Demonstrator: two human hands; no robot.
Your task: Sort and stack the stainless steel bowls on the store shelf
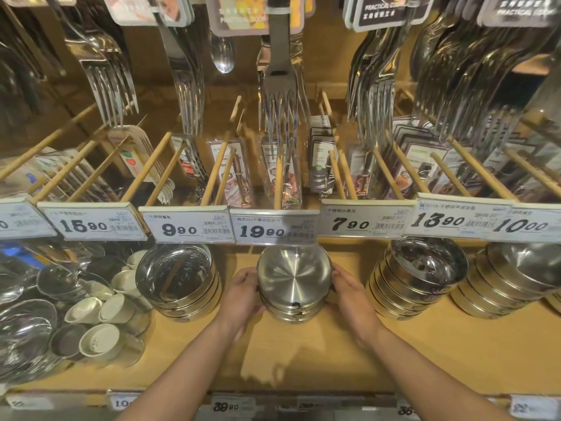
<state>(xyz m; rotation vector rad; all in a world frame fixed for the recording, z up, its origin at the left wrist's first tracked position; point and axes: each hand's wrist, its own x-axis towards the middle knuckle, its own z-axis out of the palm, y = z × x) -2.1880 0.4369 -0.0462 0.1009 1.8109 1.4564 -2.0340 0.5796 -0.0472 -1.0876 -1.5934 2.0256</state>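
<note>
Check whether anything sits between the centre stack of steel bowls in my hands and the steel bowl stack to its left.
Nothing visible does. The left hand and right hand grip the centre stack of brushed stainless steel bowls directly. Between it and the shiny stainless steel bowl stack on the left lies only bare wooden shelf and the left hand itself.

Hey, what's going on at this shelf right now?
A person is tidying steel bowls on a wooden store shelf. The left hand and right hand grip either side of the middle stack of bowls, under the 19.90 price tag. More bowl stacks stand to the left and right.
</note>
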